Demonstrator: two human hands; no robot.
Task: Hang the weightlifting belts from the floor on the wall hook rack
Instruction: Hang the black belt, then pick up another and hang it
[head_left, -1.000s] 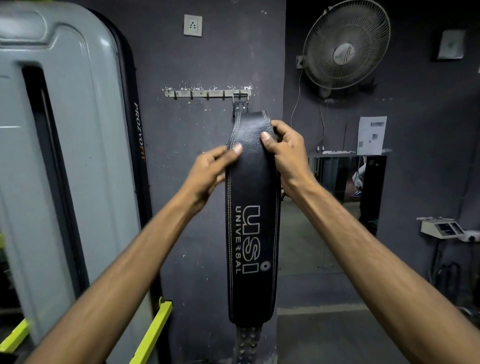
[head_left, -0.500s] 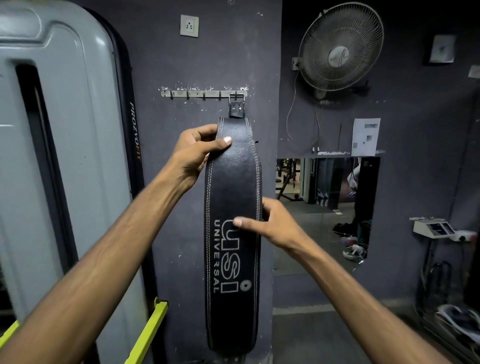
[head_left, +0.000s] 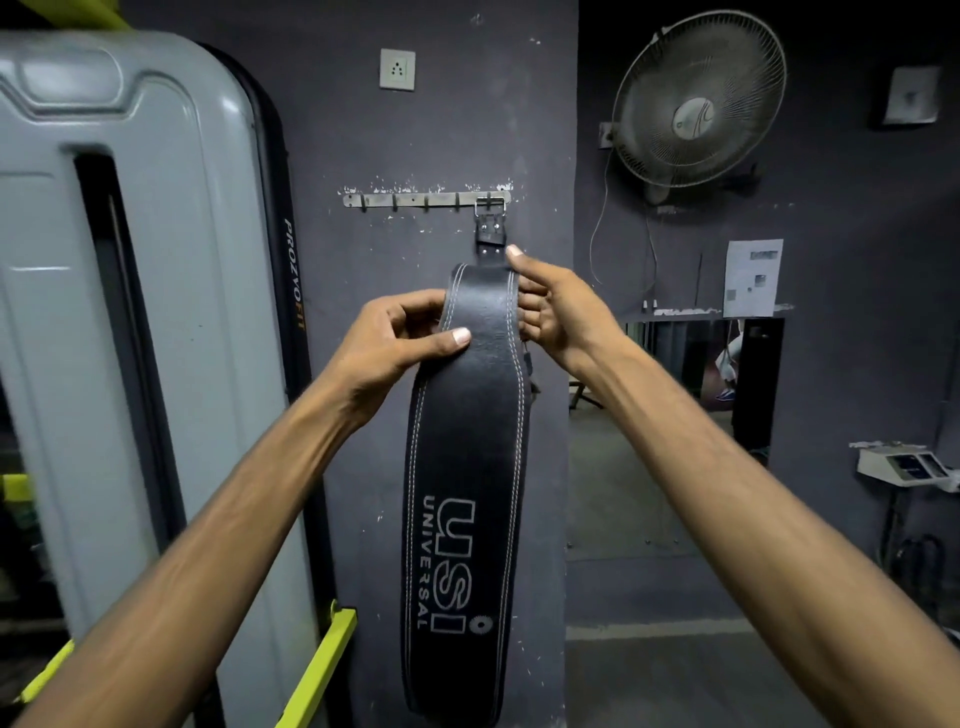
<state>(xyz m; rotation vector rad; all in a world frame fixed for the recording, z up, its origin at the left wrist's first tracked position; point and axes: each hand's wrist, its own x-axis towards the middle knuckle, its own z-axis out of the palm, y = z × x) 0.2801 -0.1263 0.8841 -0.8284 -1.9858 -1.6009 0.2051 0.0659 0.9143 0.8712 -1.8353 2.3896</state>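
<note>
A black leather weightlifting belt (head_left: 465, 467) with white stitching and "USI UNIVERSAL" lettering hangs down the dark wall. Its metal buckle (head_left: 490, 207) sits on the rightmost hook of the steel hook rack (head_left: 410, 200). My left hand (head_left: 397, 340) pinches the belt's left edge near the top, thumb across the front. My right hand (head_left: 553, 306) touches the right edge, fingers behind it and index finger pointing up toward the buckle strap. The rack's other hooks are bare. The belt's lower end runs out of view.
A grey gym machine shroud (head_left: 130, 312) with yellow-green bars (head_left: 322, 665) stands close on the left. A wall socket (head_left: 397, 69) is above the rack. To the right are a wall fan (head_left: 698, 98), a mirror (head_left: 675, 415) and a small device (head_left: 898, 465) on a stand.
My right hand has risen from the belt's middle to its upper right edge. My left hand has stayed pinched on the upper left edge. The belt still hangs from the rightmost hook.
</note>
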